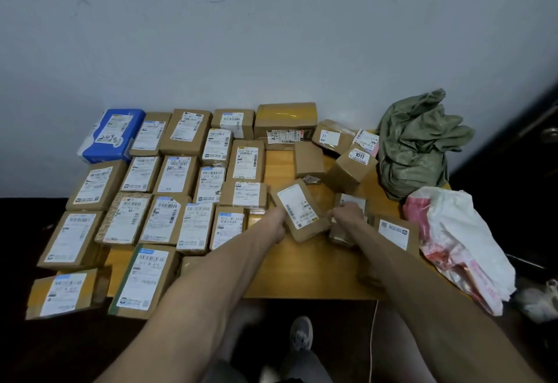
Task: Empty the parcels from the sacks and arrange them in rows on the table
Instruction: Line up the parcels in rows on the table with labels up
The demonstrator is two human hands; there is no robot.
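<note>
Left hand (279, 223) grips box (299, 209); green sack (416, 144) beside loose boxes (351, 168).

Brown parcels (308, 159), white labels (187, 126) striped with black barcodes; there's a blue-and-white pack (133, 129), an olive-green sack (416, 147), a white sack (459, 231) splashed pink and red, and the table (302, 274) glows honey-yellow

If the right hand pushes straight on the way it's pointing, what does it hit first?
The tilted parcel that the left hand grips. The right hand points forward and leftward at its right edge, very close and perhaps already touching it; depth is unclear.
</note>
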